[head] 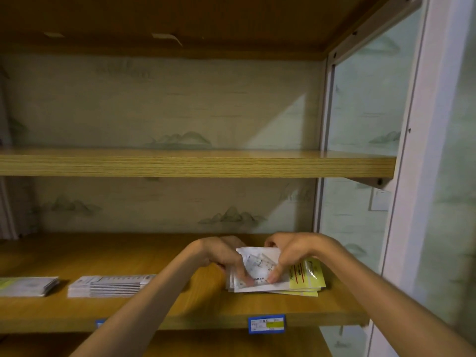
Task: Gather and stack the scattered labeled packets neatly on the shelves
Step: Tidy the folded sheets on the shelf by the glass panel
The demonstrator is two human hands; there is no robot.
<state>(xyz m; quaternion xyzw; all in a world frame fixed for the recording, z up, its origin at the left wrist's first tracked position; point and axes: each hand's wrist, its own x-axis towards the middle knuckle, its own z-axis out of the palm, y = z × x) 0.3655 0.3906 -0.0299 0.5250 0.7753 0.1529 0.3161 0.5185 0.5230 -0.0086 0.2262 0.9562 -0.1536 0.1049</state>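
Note:
A stack of white and yellow labeled packets [306, 279] lies on the lower wooden shelf [180, 307], right of centre. My left hand [224, 256] grips the stack's left edge, thumb on the top white packet [260, 264]. From the right, my right hand [288, 253] holds the same top packet, fingers curled over its far edge and thumb pressing its front. Two tidy packet stacks sit further left on this shelf: a wide white one [108, 286] and a greenish one [28, 286] at the frame's edge.
The middle shelf [195, 164] above holds nothing visible. A white metal upright [324, 140] and a wallpapered wall close off the right side. A blue price label [266, 324] sits on the lower shelf's front edge.

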